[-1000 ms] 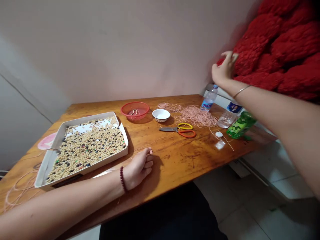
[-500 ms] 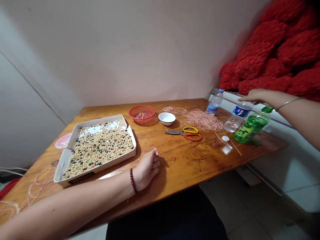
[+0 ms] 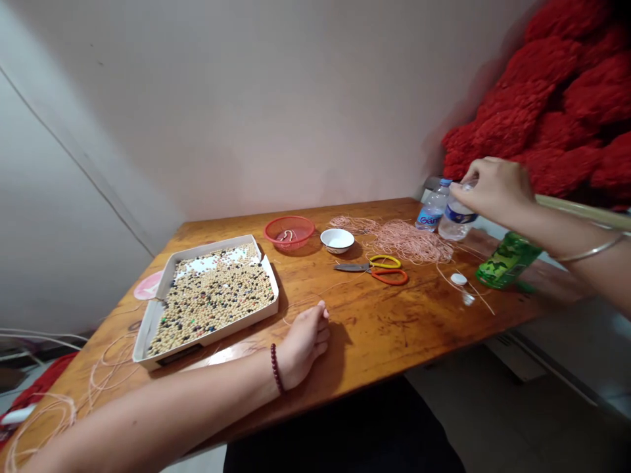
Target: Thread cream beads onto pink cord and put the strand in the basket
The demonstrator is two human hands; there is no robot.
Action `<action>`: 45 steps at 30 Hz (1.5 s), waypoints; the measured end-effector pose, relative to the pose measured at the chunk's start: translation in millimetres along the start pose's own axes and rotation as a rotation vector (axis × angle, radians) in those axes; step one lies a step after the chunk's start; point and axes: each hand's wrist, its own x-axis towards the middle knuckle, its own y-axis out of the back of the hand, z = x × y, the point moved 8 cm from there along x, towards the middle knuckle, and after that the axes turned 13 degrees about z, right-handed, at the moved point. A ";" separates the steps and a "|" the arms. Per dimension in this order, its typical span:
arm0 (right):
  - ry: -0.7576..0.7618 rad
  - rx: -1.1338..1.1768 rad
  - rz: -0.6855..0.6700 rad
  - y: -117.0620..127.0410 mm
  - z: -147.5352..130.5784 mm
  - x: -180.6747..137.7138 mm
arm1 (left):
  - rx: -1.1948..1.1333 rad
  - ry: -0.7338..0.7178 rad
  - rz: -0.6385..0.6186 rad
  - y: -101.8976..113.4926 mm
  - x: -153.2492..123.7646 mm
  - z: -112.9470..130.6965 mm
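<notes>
My right hand [image 3: 495,187] grips a clear plastic water bottle [image 3: 457,220] with a blue label by its top, beside a second water bottle [image 3: 431,209] with a blue cap. Under my right forearm, a green plastic bottle [image 3: 507,261] is partly covered. My left hand [image 3: 306,341] rests on the table with fingers curled and thumb against the forefinger; what is in them, if anything, cannot be made out. A thin pink cord [image 3: 340,286] runs along the wood just beyond it. A white round cap [image 3: 458,279] lies near the green bottle.
A white box [image 3: 207,348] of mixed beads is on the left, near pink cord loops [image 3: 106,358]. Farther back are a red basket [image 3: 290,242], a white bowl [image 3: 337,248], scissors [image 3: 377,267] and a pink cord heap [image 3: 409,242]. Red fluffy things [image 3: 542,112] are piled at right.
My right hand has carried the water bottle away from the green bottle, back and left, close to the second water bottle. My left hand stays in place. The view has shifted slightly.
</notes>
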 end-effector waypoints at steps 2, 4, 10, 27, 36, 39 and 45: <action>0.129 0.119 0.106 35.2 -35.7 -17.9 | 0.014 -0.016 0.000 0.3 0.5 0.6; 0.169 0.241 0.223 71.3 -61.4 -36.8 | 0.038 -0.033 -0.004 0.1 0.4 0.9; 0.036 0.597 0.130 111.0 -98.8 -66.6 | 0.078 -0.063 -0.018 -1.6 -1.3 1.0; -0.442 1.383 -0.574 17.0 -155.4 -122.0 | 0.118 -0.059 -0.017 -5.3 1.2 1.7; -0.611 1.368 -0.695 -5.7 -157.7 -123.8 | 0.108 -0.068 -0.038 -7.8 1.3 2.6; -0.575 1.327 -0.750 -6.8 -158.7 -123.6 | 0.098 -0.053 -0.037 -8.2 1.1 1.8; -0.512 1.309 -0.770 5.2 -161.9 -122.4 | 0.082 -0.057 -0.030 -7.0 2.0 2.2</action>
